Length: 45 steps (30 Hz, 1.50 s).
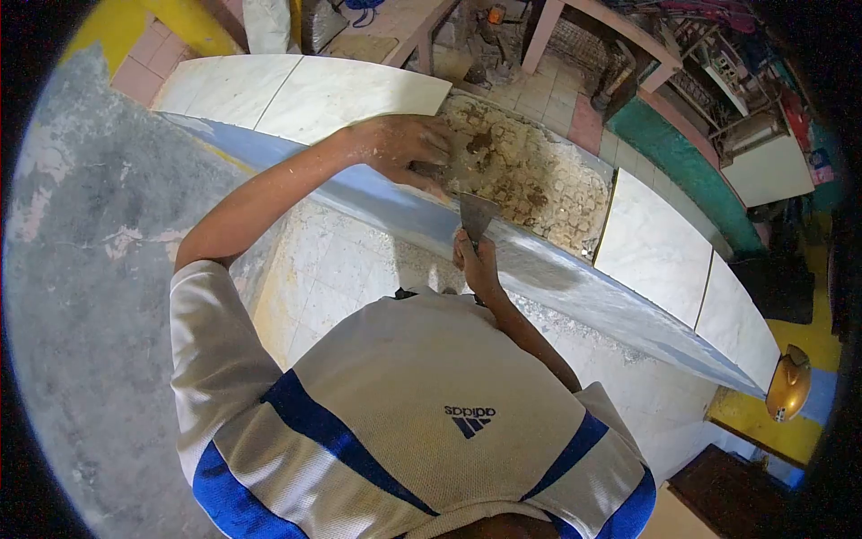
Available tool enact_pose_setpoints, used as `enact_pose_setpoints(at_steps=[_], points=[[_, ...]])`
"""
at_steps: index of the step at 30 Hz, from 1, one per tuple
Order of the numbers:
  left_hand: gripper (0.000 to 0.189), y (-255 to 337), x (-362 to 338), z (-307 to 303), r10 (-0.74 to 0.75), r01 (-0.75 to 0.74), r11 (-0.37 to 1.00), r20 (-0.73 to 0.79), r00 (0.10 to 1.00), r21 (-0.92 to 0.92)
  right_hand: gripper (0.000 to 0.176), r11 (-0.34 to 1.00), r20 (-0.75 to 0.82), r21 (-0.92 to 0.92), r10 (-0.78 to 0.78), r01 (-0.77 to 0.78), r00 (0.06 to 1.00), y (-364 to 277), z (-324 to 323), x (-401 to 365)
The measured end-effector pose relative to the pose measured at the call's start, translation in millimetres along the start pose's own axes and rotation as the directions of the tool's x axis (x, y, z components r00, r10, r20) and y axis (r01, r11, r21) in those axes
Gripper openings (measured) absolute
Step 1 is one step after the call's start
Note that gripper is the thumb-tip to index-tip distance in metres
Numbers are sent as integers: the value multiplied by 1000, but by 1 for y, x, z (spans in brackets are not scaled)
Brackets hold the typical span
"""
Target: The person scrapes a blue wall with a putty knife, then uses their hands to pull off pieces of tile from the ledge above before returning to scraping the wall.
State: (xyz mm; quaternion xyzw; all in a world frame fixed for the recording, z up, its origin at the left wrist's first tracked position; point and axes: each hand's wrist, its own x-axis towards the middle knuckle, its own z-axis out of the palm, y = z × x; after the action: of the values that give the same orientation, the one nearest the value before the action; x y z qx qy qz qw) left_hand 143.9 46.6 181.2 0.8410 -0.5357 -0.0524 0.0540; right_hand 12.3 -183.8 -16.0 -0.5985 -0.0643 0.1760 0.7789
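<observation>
My right hand [478, 266] is wrapped round the handle of a putty knife [479, 216]. The knife's flat metal blade points up to the front edge of a rough patch of old mortar [530, 171] on top of the low wall. My left hand [404, 151] reaches over the left end of this patch, beside a white marbled tile [355, 97]. Its fingers are bent and apart from the thumb, with nothing visible between them. Brown stains and broken ridges mark the mortar. Another white tile [654, 238] borders the patch on the right.
The blue-grey wall face [557, 269] runs between me and the patch. Pale debris [584, 332] lies on the floor below. A golden rounded object [789, 384] sits by the wall's right end. Behind stand a wooden table [395, 36] and a green ledge [673, 144] near clutter.
</observation>
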Motion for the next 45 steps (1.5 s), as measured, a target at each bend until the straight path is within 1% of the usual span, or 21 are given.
enact_pose_setpoints(at_steps=[4,7,10,13,14,16,17,19,20,22,24,26,29,31,34,35,38,40,41,44,45], points=[[46,-1,-3,11,-32,34,999,-116,993,20,39,994,-20,-109,25,-27,999,-3,-4,-3],[32,5,-11,10,26,-20,1000,-348,937,19,37,999,25,-34,43,-42,999,-4,-7,-5],[22,0,-12,2,-73,41,993,-289,955,-114,34,997,68,-66,54,-49,996,-15,-5,-8],[30,11,-21,4,-201,128,979,-671,714,-157,33,991,147,-50,127,-121,981,-6,-2,-9],[29,18,-27,9,-319,124,943,-734,600,-308,33,985,164,-54,170,-164,972,-1,-1,-9],[28,39,-39,23,-559,48,812,-752,348,-581,33,965,189,-58,262,-255,946,1,7,-10],[28,50,-43,38,-695,75,714,-692,193,-696,32,963,187,-158,248,-220,951,3,10,-10],[26,76,-44,74,-752,58,659,-659,23,-750,33,923,185,-358,216,-139,959,7,15,-8],[25,85,-44,94,-771,43,633,-634,-63,-773,32,929,182,-352,183,-110,966,12,18,-6],[15,93,-50,148,-667,125,730,-740,-85,-672,33,937,177,-345,113,-46,978,24,27,-4],[8,113,-43,162,-563,255,752,-794,-231,-607,34,898,137,-437,14,47,990,13,41,-3],[8,122,-41,180,-617,254,726,-768,-171,-640,36,888,91,-456,-16,56,996,13,54,2],[13,124,-35,189,-835,90,543,-548,-43,-835,37,927,-5,-373,44,-42,999,30,74,6],[19,114,-39,201,-942,-60,308,-313,122,-950,38,940,-92,-334,40,-69,995,43,88,14],[29,86,-54,217,-901,-75,75,-100,423,-994,39,933,-247,-359,-68,-25,967,55,108,22],[36,74,-61,227,-838,24,155,-118,533,-988,39,940,-282,-340,-69,-32,957,59,114,24],[36,78,-61,188,-760,-107,82,-132,636,-991,40,946,-392,-322,-91,-44,915,72,124,20],[36,82,-58,199,-757,-190,-53,-85,648,-980,40,934,-447,-357,-161,-11,880,79,129,22],[36,79,-60,203,-755,-224,-109,-66,653,-968,42,968,-456,-246,-69,-52,888,80,131,18],[36,61,-65,238,-698,-140,-5,-97,710,-990,43,951,-480,-227,78,-209,874,46,144,14],[36,61,-66,233,-690,-151,44,-139,710,-988,43,936,-478,-341,-94,-87,873,58,141,17]])
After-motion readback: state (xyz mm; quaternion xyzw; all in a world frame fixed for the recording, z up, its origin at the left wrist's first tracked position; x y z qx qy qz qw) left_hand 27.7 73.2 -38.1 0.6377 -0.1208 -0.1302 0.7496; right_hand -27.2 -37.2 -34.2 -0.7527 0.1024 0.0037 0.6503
